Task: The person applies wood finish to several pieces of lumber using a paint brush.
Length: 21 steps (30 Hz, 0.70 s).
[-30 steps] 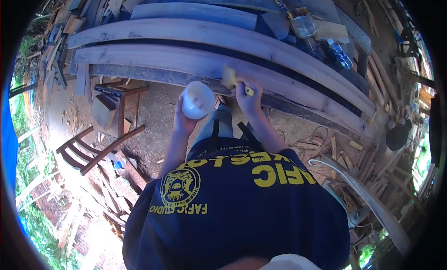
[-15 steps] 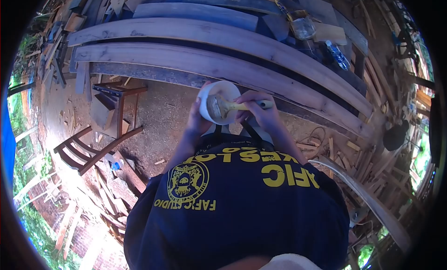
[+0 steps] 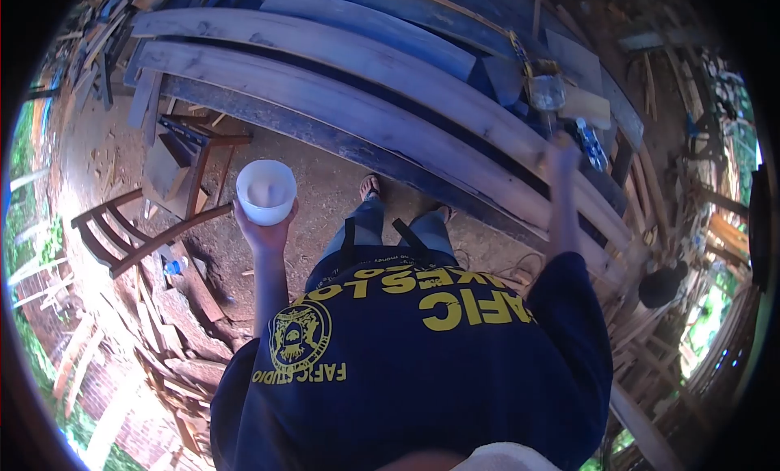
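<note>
Likely against spills, the left hand (image 3: pixel 271 234) is cupping a bowl (image 3: pixel 266 193) at ten o'clock; right hand (image 3: pixel 561 156), two o'clock, is blurring, grip unclear.

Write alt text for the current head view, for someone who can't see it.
The left hand holds a white bowl, while the blurred right hand reaches out by two long wooden boards; whether it holds anything is unclear. At left, a wooden chair sits near scattered scrap wood.

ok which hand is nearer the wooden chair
Left. The left hand, around the white bowl, is just right of the chair; the right hand is farther right, by the boards
</note>
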Motion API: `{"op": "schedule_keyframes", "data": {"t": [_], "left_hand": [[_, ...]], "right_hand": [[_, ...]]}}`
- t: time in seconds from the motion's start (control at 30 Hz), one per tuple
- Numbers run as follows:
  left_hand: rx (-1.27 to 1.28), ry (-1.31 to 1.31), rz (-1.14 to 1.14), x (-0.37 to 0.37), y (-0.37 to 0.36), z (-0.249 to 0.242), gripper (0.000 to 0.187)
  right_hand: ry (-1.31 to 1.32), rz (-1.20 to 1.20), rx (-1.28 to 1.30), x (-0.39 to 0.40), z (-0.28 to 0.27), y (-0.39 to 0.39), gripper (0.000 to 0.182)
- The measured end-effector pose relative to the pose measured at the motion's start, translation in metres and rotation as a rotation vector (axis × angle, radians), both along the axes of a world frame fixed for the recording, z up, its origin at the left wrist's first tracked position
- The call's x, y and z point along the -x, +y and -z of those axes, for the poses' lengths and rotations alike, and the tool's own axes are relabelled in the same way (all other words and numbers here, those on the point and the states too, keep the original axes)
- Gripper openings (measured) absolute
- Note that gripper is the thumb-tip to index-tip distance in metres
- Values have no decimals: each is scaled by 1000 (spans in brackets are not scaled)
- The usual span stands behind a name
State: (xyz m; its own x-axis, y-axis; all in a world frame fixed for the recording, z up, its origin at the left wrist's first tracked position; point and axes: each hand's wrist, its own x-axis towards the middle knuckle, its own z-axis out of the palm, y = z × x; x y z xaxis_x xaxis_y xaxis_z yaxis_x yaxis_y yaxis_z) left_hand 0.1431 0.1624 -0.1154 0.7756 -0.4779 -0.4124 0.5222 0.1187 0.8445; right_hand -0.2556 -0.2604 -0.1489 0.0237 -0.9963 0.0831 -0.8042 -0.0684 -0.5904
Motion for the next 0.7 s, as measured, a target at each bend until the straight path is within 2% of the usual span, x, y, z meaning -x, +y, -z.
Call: {"op": "schedule_keyframes", "data": {"t": [0.03,0.07,0.1,0.13,0.17,0.2,0.23,0.27,0.3,0.33,0.4,0.43,0.5,0.53,0.57,0.63,0.67,0.7], "left_hand": [[118,157,-44,-3,5,2,61],[238,312,-87,-5,10,3,59],[241,308,-106,-1,11,4,59],[67,56,-62,8,9,4,59],[-112,-192,-18,13,10,4,58],[-112,-192,-39,13,15,4,58],[55,114,-114,12,22,5,59],[229,417,-186,11,30,6,61],[235,418,-208,11,39,11,61],[209,411,-224,11,50,17,63],[188,400,-251,9,69,23,64],[179,385,-275,6,78,22,65],[132,376,-313,0,93,19,64],[124,378,-313,-3,99,20,64],[112,405,-323,-7,103,23,63],[96,435,-328,-15,103,28,63],[73,436,-286,-21,99,30,63],[47,439,-240,-26,95,31,63]], "right_hand": [[303,-314,233,-37,24,-4,27],[453,-345,133,-114,-9,25,24],[256,-286,26,-163,15,27,20],[253,-251,-113,-227,-12,48,23],[171,-312,-99,-274,-25,64,22],[59,-371,-76,-316,-24,71,21],[-7,-483,41,-352,-19,74,16],[-213,-513,128,-388,-10,77,16],[-420,-538,208,-414,-1,79,15],[-419,-559,203,-429,8,80,15],[-1060,-477,-495,-450,22,81,13],[-1117,-468,-452,-445,22,82,16],[-1143,-379,-547,-411,26,79,12],[-1149,-317,-485,-385,37,78,15],[-1207,-232,-535,-350,50,73,13],[-1166,-108,-527,-259,101,52,20],[-1110,-7,-477,-216,88,56,21],[-1042,-51,-440,-161,88,55,20]]}}
